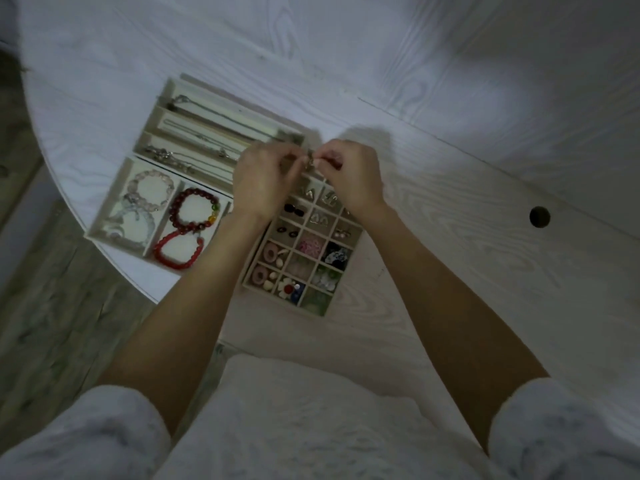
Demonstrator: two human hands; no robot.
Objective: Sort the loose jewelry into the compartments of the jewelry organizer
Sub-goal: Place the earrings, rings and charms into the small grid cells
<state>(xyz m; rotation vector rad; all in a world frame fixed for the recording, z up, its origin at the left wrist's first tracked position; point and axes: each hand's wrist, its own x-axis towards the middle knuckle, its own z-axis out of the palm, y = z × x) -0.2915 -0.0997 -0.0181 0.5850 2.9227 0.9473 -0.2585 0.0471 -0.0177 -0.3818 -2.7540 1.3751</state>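
My left hand (265,178) and my right hand (353,174) meet above the far end of the small-grid organizer tray (348,252). Both pinch one small silvery piece of jewelry (310,161) between their fingertips. The grid tray holds earrings, beads and small charms in several cells. To its left, a bracelet tray (119,183) holds clear bead bracelets (150,190) and red bead bracelets (194,216). Behind that, a long-slot tray (162,98) holds thin chain necklaces (207,128). My hands hide the grid tray's far cells.
The trays sit on a white wood-grain table (450,98) whose curved edge (62,174) runs at the left, with grey floor (45,306) beyond it. A round cable hole (539,216) is at the right. My lap in pale clothing (311,427) fills the bottom.
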